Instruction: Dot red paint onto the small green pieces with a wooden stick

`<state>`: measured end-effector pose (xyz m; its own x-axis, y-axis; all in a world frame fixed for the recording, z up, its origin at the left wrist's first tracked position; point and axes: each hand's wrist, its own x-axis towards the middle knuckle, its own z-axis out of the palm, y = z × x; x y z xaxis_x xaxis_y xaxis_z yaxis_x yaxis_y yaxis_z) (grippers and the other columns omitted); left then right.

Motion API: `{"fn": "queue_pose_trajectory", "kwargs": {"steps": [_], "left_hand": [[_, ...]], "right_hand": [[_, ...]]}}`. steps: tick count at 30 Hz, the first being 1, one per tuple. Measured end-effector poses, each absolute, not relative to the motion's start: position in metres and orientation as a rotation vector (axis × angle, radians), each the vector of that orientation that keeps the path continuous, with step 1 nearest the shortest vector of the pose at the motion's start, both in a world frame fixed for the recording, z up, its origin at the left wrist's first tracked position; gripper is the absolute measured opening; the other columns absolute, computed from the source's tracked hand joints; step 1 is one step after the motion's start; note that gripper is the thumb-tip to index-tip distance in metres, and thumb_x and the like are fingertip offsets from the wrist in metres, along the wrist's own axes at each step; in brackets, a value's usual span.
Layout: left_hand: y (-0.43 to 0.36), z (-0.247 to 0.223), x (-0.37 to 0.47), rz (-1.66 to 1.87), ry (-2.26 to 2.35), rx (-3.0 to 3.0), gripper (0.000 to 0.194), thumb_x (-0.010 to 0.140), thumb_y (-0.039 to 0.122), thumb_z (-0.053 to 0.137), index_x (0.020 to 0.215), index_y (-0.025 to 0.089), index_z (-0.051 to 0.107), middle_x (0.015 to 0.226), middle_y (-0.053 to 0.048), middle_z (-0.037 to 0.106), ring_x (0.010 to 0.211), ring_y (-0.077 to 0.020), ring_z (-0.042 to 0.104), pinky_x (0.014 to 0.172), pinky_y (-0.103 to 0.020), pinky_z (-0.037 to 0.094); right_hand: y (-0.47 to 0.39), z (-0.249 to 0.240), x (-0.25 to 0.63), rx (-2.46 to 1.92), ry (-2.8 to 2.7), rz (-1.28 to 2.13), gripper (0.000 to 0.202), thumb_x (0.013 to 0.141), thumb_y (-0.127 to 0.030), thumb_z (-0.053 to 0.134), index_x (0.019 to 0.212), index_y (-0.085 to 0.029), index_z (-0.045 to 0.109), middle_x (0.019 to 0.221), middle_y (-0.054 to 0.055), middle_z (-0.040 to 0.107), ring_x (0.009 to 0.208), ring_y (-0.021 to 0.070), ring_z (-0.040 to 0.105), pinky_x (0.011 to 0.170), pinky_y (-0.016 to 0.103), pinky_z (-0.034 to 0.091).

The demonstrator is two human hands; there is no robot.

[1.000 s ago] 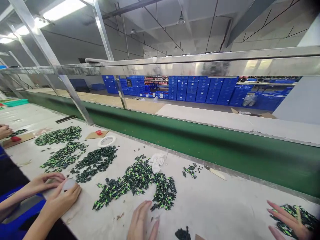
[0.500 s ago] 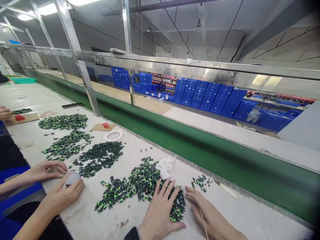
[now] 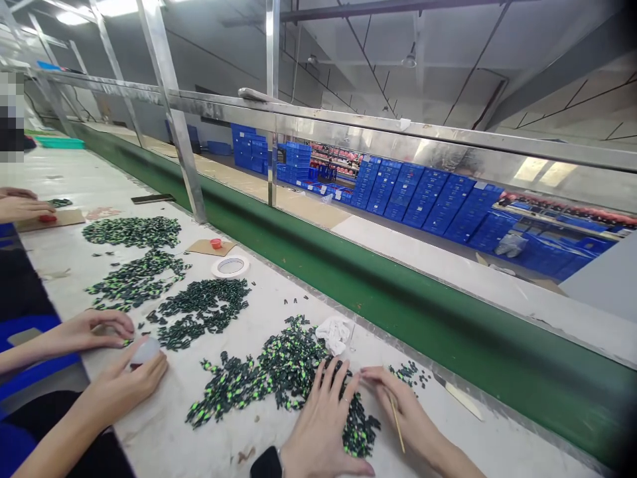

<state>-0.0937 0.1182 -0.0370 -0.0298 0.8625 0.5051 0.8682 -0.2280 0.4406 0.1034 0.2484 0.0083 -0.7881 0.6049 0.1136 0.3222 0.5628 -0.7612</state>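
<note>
- On the counter [image 3: 448, 438], the left hand [image 3: 323, 425] is lying flat, fingers spread, gripping nothing, on the pile of green-black parts [image 3: 279, 372].
- The right hand [image 3: 403, 411] is pinching a thin stick [image 3: 395, 415] beside it.
- Both hands have settled closer onto the pile's right end than half a second ago, suggesting sorting there.

Left hand [image 3: 318, 428] covers parts [image 3: 279, 375]; wrist cut off by edge.

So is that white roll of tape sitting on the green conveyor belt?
No, the white roll of tape lies on the pale worktable, beside the green conveyor belt.
</note>
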Motion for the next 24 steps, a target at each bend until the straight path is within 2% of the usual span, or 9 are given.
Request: {"fn": "queue_pose_trajectory", "kwargs": {"steps": [5,10,12,19,24], "left_hand": [[0.130,-0.041,-0.091,-1.215,-1.862,-2.137,0.094,0.056,0.083,0.079,0.142,0.054,0.055,0.139,0.000,0.069,0.143,-0.0411,0.055,0.110,-0.061,0.054],[0.135,-0.046,-0.090,-1.206,-1.852,-2.168,0.065,0.062,0.079,0.077,0.121,0.054,0.069,0.123,0.002,0.074,0.133,-0.0395,0.062,0.109,-0.061,0.054],[0.134,-0.045,-0.092,-1.176,-1.867,-2.202,0.056,0.063,0.077,0.078,0.114,0.054,0.072,0.117,0.003,0.076,0.127,-0.0377,0.066,0.109,-0.060,0.054],[0.129,-0.041,-0.097,-1.073,-1.933,-2.262,0.035,0.070,0.065,0.081,0.102,0.051,0.075,0.103,0.003,0.076,0.107,-0.0345,0.074,0.100,-0.056,0.061],[0.126,-0.041,-0.093,-1.035,-1.930,-2.236,0.026,0.082,0.055,0.076,0.107,0.050,0.073,0.103,0.001,0.075,0.107,-0.0342,0.073,0.097,-0.056,0.062]], "right_hand": [[0.273,0.020,0.090,-0.808,-2.413,0.835,0.029,0.108,-0.040,0.058,0.126,-0.018,0.066,0.132,0.010,0.066,0.122,0.0266,0.064,0.106,0.051,0.054],[0.283,0.040,0.037,-0.571,-2.641,0.690,0.033,0.104,-0.035,0.066,0.134,-0.022,0.065,0.152,0.011,0.055,0.139,0.0314,0.053,0.116,0.059,0.045],[0.288,0.043,0.014,-0.514,-2.700,0.633,0.034,0.102,-0.035,0.068,0.133,-0.021,0.066,0.151,0.011,0.056,0.137,0.0313,0.055,0.115,0.058,0.046],[0.301,0.037,-0.003,-0.552,-2.673,0.571,0.026,0.106,-0.036,0.063,0.123,-0.017,0.068,0.127,0.008,0.068,0.112,0.0240,0.069,0.097,0.045,0.059],[0.299,0.049,0.030,-0.687,-2.500,0.613,0.026,0.105,-0.034,0.065,0.124,-0.017,0.068,0.133,0.010,0.067,0.118,0.0254,0.067,0.101,0.048,0.058]]}}
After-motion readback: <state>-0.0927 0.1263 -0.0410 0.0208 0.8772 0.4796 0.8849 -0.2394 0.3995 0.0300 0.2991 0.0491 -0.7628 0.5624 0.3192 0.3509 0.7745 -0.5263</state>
